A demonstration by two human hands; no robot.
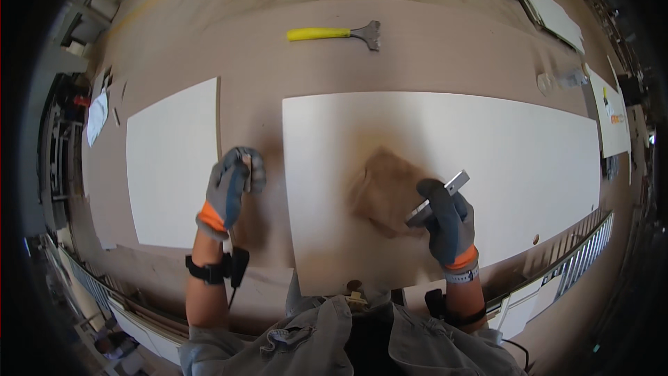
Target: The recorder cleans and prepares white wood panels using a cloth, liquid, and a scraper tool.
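Observation:
My left hand [237,179], in a grey glove with an orange cuff, is closed over the gap between two white panels. A small piece shows at its fingers, too little to name. My right hand [449,219], gloved alike, is shut around a flat silver metal bar [456,182] with a small hole near its end. This bar slants up to the right above the large white panel [515,146]. Beside the right hand, a crumpled brown cloth or paper [386,191] lies on that panel. The smaller white panel [174,160] lies left of my left hand.
A scraper [334,33] with a yellow handle and wide metal head lies on the brown table surface [243,49] beyond the panels. White boards [550,14] are stacked at the far right. A clear container [546,83] sits below them. Metal rails [577,254] run along the near right side.

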